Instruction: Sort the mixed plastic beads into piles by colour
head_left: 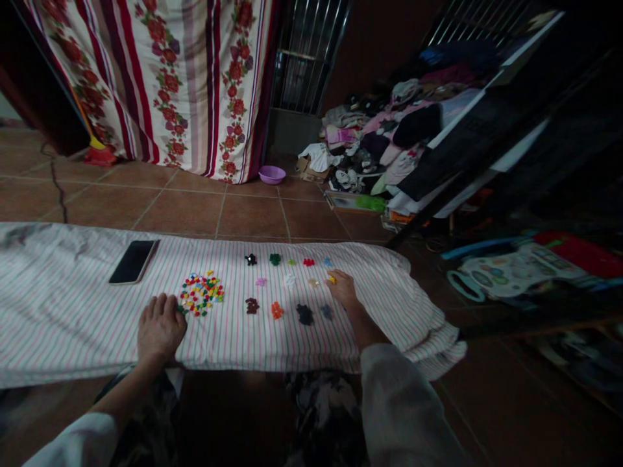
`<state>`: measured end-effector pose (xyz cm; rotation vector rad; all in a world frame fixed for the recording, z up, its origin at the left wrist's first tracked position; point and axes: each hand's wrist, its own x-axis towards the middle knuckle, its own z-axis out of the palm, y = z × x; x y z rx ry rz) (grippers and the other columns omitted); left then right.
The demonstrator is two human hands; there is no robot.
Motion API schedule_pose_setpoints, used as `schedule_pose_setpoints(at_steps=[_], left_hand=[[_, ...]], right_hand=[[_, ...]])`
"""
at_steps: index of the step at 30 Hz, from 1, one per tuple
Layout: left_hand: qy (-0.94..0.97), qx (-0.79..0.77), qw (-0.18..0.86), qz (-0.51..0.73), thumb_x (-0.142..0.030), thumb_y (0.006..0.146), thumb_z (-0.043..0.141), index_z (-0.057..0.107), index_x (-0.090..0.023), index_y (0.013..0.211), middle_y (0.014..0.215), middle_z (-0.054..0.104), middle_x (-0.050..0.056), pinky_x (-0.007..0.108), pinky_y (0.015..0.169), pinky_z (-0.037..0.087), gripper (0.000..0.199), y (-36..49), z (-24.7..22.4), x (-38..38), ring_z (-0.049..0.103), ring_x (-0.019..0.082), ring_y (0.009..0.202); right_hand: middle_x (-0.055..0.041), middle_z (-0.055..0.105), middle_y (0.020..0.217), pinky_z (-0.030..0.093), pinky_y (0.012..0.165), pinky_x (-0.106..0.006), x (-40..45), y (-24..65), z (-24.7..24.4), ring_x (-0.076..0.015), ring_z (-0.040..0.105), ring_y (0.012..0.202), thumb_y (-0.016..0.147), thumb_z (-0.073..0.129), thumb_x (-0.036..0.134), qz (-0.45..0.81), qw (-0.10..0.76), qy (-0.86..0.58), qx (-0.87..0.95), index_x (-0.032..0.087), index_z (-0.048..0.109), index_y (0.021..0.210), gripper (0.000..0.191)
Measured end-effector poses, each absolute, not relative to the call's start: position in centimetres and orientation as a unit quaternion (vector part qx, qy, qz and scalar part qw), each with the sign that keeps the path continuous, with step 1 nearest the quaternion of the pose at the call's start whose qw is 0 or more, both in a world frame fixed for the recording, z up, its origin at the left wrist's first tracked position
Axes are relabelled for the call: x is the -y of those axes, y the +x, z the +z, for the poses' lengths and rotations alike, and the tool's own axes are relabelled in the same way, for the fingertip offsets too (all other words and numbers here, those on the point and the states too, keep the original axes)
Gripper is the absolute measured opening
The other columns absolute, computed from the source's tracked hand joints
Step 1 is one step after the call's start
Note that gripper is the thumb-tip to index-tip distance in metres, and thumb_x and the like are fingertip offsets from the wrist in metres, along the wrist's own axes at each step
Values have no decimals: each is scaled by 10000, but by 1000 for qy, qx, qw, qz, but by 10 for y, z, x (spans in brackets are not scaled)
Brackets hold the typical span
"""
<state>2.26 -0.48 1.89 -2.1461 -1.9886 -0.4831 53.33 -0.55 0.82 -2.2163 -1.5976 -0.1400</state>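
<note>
My left hand (159, 326) lies palm down on the striped cloth, fingers out, at the left edge of a mixed pile of small coloured plastic pieces (202, 294). Further right, my right hand (344, 288) has its fingertips together on small yellow pieces (332, 279). Sorted by colour in rows are little heaps: black (250, 259), dark green (275, 259), light green (291, 262), red (308, 263), light blue (328, 262), pink (261, 282), white (290, 280), beige (313, 283), brown (252, 305), orange (277, 310), dark (304, 314) and grey-blue (326, 312).
A phone (133, 262) lies on the cloth (73, 311) at the left. Beyond, on the tiled floor, are a purple basin (272, 174), a red and yellow broom (100, 152) and a large heap of clothes (384, 136). A flowered curtain (195, 84) hangs behind.
</note>
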Motion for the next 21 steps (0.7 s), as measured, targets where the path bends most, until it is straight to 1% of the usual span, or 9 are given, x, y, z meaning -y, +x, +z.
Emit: schedule_pose_setpoints(at_steps=[4, 6, 13, 17, 21], left_hand=[[-718, 670, 91, -167, -259, 866, 378, 564, -66, 1228, 1314, 543, 199, 482, 1079, 355, 450, 22, 17, 4, 433, 338, 1296], [-719, 668, 92, -168, -257, 865, 380, 565, -64, 1227, 1318, 542, 201, 482, 1081, 355, 450, 22, 16, 4, 433, 338, 1298], [-719, 667, 94, -173, -262, 860, 380, 570, -55, 1225, 1310, 549, 208, 485, 1075, 360, 461, 22, 14, 4, 433, 340, 1295], [-717, 667, 96, -181, -264, 859, 376, 571, -51, 1230, 1311, 552, 213, 490, 1076, 356, 470, 21, 11, 3, 435, 342, 1293], [-713, 671, 95, -182, -259, 855, 385, 575, -69, 1229, 1319, 555, 204, 489, 1072, 358, 460, 20, 9, 2, 441, 337, 1297]], right_hand=[[-90, 735, 968, 479, 936, -327, 5, 536, 11, -206, 658, 953, 735, 543, 135, -33, 210, -784, 583, 175, 753, 894, 267], [-92, 736, 934, 484, 923, -326, 5, 537, 13, -206, 658, 922, 734, 538, 126, -25, 215, -782, 584, 172, 756, 883, 268], [-76, 728, 950, 476, 930, -326, 8, 537, 16, -201, 650, 937, 731, 536, 139, -3, 219, -799, 560, 195, 752, 892, 275], [-79, 723, 942, 478, 927, -328, 9, 536, 18, -199, 649, 920, 714, 534, 163, 2, 228, -800, 555, 185, 741, 883, 268], [-75, 721, 926, 485, 922, -341, 9, 537, 19, -203, 647, 903, 700, 525, 213, 0, 257, -787, 561, 193, 731, 863, 263]])
